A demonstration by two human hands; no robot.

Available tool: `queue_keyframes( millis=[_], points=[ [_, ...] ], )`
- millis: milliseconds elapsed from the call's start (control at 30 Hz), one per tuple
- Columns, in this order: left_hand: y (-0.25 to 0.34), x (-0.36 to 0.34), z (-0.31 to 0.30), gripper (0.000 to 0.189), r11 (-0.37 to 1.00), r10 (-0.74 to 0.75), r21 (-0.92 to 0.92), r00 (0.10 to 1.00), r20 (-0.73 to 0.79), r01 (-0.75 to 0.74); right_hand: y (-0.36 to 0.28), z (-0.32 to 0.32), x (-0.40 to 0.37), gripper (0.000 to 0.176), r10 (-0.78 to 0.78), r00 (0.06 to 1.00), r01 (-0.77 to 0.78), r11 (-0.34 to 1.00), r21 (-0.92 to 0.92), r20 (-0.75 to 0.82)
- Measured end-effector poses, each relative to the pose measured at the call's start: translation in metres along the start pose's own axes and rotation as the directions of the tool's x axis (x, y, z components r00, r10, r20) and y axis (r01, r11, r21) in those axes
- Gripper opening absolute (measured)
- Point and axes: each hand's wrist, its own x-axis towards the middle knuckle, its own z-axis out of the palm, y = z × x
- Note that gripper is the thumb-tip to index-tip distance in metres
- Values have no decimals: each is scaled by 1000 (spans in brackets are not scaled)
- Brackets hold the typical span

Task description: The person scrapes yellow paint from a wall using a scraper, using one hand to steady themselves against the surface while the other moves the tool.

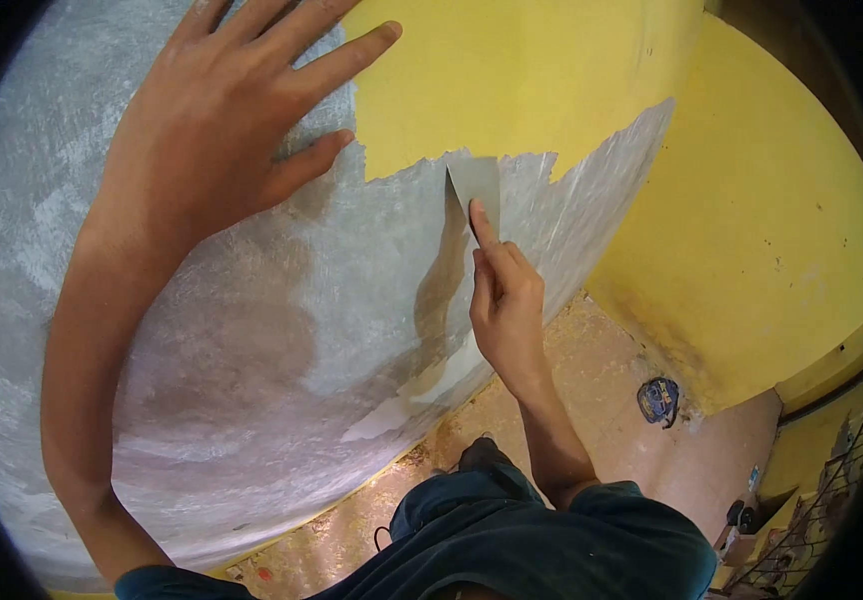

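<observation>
A wall [252, 270] fills most of the view, scraped to grey below and still coated in yellow paint [512, 80] above, with a jagged edge between. My left hand [222, 110] lies flat on the wall at the upper left, fingers spread, thumb and index finger reaching to the paint's edge. In my right hand [507, 290] is a scraper [480, 180] with a flat, thin metal blade. My index finger presses along the blade, and its upper edge meets the ragged border of the yellow paint. The scraper's handle is hidden in my fist.
A second yellow wall [752, 220] stands at the right, stained dark near its foot. On the floor [612, 400] lies a blue and black object [658, 401]. Paint flakes litter the floor along the wall's base. A metal grille [822, 520] is at the lower right.
</observation>
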Motion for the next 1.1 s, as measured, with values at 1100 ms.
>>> queue_keyframes(
  millis=[1100],
  points=[
    [3, 0, -3, 71, 1000, -7, 12, 1000, -27, 7, 10, 1, 4, 61, -24, 998, 24, 1000, -6, -62]
  ],
)
